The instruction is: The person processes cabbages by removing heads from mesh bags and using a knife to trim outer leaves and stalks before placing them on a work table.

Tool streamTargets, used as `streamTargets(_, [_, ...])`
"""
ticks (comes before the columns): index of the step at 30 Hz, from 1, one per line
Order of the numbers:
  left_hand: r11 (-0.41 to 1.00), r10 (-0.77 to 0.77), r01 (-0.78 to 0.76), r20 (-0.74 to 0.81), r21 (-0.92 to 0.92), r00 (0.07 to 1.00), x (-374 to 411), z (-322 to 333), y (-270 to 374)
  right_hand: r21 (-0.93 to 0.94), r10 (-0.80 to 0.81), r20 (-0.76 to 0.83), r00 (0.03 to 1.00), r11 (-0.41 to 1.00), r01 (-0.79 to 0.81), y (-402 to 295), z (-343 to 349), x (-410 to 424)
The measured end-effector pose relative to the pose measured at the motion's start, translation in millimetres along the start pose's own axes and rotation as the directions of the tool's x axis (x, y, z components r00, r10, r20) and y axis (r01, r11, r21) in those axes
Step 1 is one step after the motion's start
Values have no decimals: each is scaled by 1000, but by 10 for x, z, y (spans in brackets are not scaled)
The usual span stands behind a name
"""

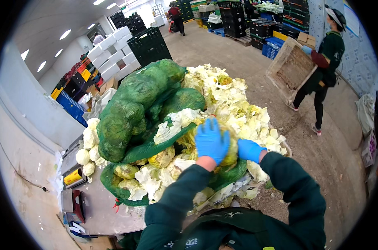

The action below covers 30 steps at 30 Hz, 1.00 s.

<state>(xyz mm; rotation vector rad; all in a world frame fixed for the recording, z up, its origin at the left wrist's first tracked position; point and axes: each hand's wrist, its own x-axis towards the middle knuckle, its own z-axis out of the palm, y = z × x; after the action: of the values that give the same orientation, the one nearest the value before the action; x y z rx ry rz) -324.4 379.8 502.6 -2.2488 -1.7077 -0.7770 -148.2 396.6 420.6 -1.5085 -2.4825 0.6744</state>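
My left hand (211,141), in a blue glove, lies over a yellowish cabbage head (231,151), holding it with fingers stretched forward. At the head's right side is my right hand (249,150), also blue-gloved, its fingers hidden from view. The cabbage head sits at the mouth of an opened green mesh sack (229,175). More cabbage heads (162,157) and loose pale leaves (151,182) lie in the sack to the left. Beyond my hands, full green mesh sacks (139,90) are piled up. A large heap of stripped leaves (235,103) spreads to the right.
Trimmed cabbages (89,153) sit at the left of the metal table (114,215), near a yellow film roll (72,177) and a scale (73,204). At right a co-worker (328,62) carries a dirty crate (290,68). Black crates (150,47) and white foam boxes (110,53) stand behind.
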Motion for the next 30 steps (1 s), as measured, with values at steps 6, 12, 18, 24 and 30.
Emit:
streamTargets(6, [997, 30, -24, 83, -74, 996, 43, -21, 327, 305, 289, 268, 919, 879, -365, 68, -206, -230])
streamTargets(12, [926, 109, -113, -32, -359, 994, -50, 75, -288, 589, 233, 204, 951, 747, -309, 196, -77, -315])
streamTargets(18, [801, -31, -1, -43, -599, 999, -341, 30, -655, 905, 169, 208, 963, 339, -255, 425, 102, -51])
streamTargets(24, [389, -237, 183, 94, -903, 967, -634, -60, -865, 742, 390, 52, 919, 601, -297, 732, 387, -50])
streamTargets(30, [311, -484, 387, 205, -868, 851, -701, -64, -891, 733, 296, -121, 947, 670, -116, -43, 3, -415])
